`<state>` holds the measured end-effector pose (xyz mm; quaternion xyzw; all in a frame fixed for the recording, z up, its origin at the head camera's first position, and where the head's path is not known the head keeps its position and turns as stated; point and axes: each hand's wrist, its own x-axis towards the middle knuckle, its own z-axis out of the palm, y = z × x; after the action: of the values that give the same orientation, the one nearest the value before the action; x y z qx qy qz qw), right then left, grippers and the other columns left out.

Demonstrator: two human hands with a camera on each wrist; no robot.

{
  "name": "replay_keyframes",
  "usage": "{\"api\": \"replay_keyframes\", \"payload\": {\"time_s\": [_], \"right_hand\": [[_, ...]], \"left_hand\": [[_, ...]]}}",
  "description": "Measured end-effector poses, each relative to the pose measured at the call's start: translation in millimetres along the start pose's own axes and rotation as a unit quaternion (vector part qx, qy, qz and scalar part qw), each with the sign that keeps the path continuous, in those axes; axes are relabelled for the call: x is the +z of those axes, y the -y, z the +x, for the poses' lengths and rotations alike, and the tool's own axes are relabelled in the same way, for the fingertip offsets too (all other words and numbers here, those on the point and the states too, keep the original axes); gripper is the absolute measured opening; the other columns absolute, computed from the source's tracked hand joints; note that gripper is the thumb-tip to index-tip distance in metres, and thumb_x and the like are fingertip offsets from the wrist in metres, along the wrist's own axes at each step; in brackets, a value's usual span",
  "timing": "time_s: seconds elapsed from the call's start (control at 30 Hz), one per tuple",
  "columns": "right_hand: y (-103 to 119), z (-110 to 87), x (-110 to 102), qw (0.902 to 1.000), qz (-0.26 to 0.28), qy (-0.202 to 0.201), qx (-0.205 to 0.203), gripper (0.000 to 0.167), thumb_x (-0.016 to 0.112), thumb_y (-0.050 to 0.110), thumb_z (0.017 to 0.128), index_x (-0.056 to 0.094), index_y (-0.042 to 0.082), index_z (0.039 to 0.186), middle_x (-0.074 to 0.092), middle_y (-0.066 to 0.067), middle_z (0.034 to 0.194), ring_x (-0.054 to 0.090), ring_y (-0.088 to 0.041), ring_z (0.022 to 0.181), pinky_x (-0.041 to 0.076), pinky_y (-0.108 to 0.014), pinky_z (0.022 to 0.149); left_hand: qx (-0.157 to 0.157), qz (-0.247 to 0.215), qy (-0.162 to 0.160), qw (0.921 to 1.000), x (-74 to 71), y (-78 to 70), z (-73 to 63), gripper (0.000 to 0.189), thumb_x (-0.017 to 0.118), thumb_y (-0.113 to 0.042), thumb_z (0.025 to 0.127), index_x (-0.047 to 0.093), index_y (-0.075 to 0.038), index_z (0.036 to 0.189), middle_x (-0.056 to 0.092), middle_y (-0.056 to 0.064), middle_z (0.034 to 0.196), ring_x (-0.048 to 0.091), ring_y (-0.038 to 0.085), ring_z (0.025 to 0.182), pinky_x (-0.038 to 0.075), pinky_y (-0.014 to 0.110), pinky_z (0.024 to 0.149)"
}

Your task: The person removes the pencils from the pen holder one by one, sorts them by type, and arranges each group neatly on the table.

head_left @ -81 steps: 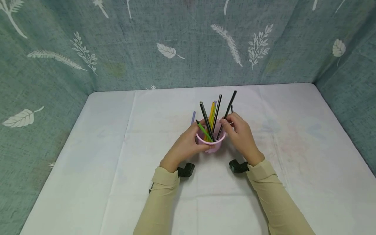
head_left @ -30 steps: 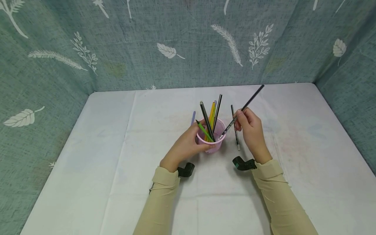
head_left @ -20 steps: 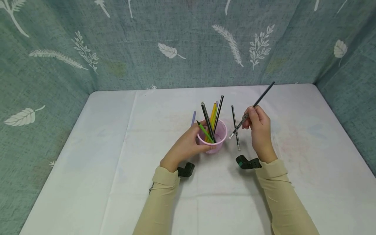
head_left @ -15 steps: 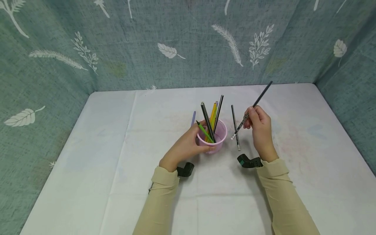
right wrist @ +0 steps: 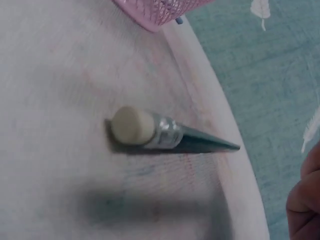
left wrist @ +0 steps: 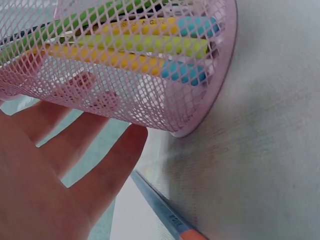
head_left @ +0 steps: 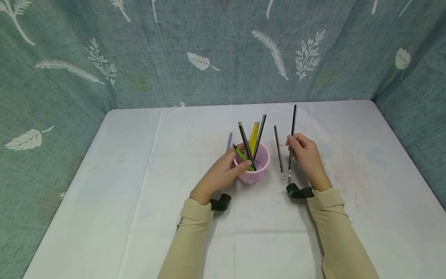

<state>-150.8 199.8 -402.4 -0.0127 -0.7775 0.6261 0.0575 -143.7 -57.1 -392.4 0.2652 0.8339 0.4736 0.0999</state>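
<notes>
In the head view my left hand (head_left: 221, 172) grips a pink mesh pencil cup (head_left: 256, 177), its thumb over the near rim beside a green pencil (head_left: 240, 154). The left wrist view shows several fingers against the mesh wall (left wrist: 150, 95). Black pencils (head_left: 244, 137) and yellow pencils (head_left: 254, 135) lean inside the cup. To the cup's right, my right hand (head_left: 308, 157) pinches a black pencil (head_left: 294, 120) around its middle, eraser end toward me. Just left of it, another black pencil (head_left: 278, 149) lies on the cloth, its white eraser (right wrist: 130, 126) large in the right wrist view.
A purple-blue pencil (head_left: 229, 140) lies behind the left hand; the left wrist view shows a blue pencil (left wrist: 160, 205) with an orange part. White cloth (head_left: 167, 193) covers the table. A teal leaf-patterned curtain (head_left: 223, 54) hangs behind and at both sides.
My right hand has drawn the black pencil out of the cup, carried it right and turned it almost parallel to the lying pencil. My left thumb has risen onto the cup's rim.
</notes>
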Motion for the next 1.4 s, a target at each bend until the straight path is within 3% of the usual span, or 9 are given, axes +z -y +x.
{"api": "replay_keyframes", "payload": {"time_s": [0.1, 0.3, 0.47, 0.63, 0.83, 1.17, 1.4], "right_hand": [[-3, 1.1, -1, 0.9992, -0.029, 0.018, 0.02, 0.044, 0.047, 0.042, 0.09, 0.056, -0.001, 0.091, 0.043, -0.007, 0.062, 0.035, -0.016, 0.05, 0.03, -0.029, 0.044], [-11, 3.7, -2, 0.9907, -0.118, 0.042, 0.053, 0.043, 0.042, 0.045, 0.091, 0.059, 0.005, 0.093, 0.044, -0.011, 0.066, 0.039, -0.02, 0.058, 0.032, -0.031, 0.052], [-19, 4.4, -3, 0.9832, -0.167, 0.046, 0.057, 0.043, 0.039, 0.046, 0.092, 0.06, 0.008, 0.092, 0.045, -0.01, 0.069, 0.042, -0.023, 0.068, 0.032, -0.033, 0.062], [-23, 5.0, -3, 0.9774, -0.195, 0.06, 0.055, 0.039, 0.042, 0.045, 0.091, 0.059, 0.009, 0.093, 0.048, -0.008, 0.075, 0.043, -0.023, 0.073, 0.032, -0.033, 0.064], [-23, 6.5, -2, 0.9685, -0.235, 0.069, 0.046, 0.031, 0.054, 0.037, 0.087, 0.059, 0.014, 0.107, 0.053, -0.005, 0.078, 0.044, -0.02, 0.067, 0.034, -0.031, 0.059], [-26, 6.2, -1, 0.9499, -0.299, 0.083, 0.035, 0.047, 0.059, 0.035, 0.084, 0.05, 0.009, 0.122, 0.059, -0.007, 0.086, 0.051, -0.021, 0.074, 0.039, -0.033, 0.066], [-26, 6.1, -1, 0.9473, -0.309, 0.081, 0.019, 0.055, 0.063, 0.03, 0.082, 0.045, 0.01, 0.129, 0.059, -0.004, 0.08, 0.05, -0.019, 0.069, 0.038, -0.033, 0.067]], "left_hand": [[0.006, 0.004, -0.01, 0.9999, -0.4, -1.4, 0.3, 0.029, 0.041, -0.043, 0.092, 0.051, -0.017, 0.098, 0.038, -0.009, 0.135, 0.046, 0.009, 0.103, 0.039, 0.032, 0.084], [-0.004, -0.001, -0.02, 0.9998, 0.0, -2.7, -0.3, 0.041, 0.039, -0.038, 0.094, 0.042, -0.02, 0.13, 0.041, -0.008, 0.133, 0.043, 0.008, 0.113, 0.036, 0.034, 0.093], [-0.019, -0.002, -0.024, 0.9995, 0.9, -2.1, -1.5, 0.045, 0.036, -0.04, 0.094, 0.039, -0.021, 0.134, 0.04, -0.009, 0.135, 0.034, 0.006, 0.122, 0.029, 0.033, 0.1], [-0.019, -0.008, -0.026, 0.9994, 0.7, -3.1, -1.4, 0.045, 0.036, -0.041, 0.094, 0.039, -0.022, 0.135, 0.04, -0.011, 0.134, 0.033, 0.004, 0.123, 0.028, 0.032, 0.1], [-0.016, -0.011, -0.029, 0.9994, 0.4, -4.7, -0.7, 0.044, 0.036, -0.039, 0.094, 0.04, -0.021, 0.134, 0.041, -0.01, 0.133, 0.034, 0.004, 0.122, 0.028, 0.031, 0.1], [-0.016, 0.003, -0.034, 0.9993, 1.4, -2.5, -0.8, 0.044, 0.037, -0.04, 0.094, 0.041, -0.022, 0.134, 0.042, -0.011, 0.132, 0.036, 0.004, 0.121, 0.03, 0.032, 0.099], [-0.014, 0.003, -0.037, 0.9992, 1.0, -3.3, -0.3, 0.043, 0.037, -0.039, 0.094, 0.041, -0.022, 0.133, 0.044, -0.011, 0.131, 0.037, 0.005, 0.12, 0.031, 0.033, 0.099]]}}
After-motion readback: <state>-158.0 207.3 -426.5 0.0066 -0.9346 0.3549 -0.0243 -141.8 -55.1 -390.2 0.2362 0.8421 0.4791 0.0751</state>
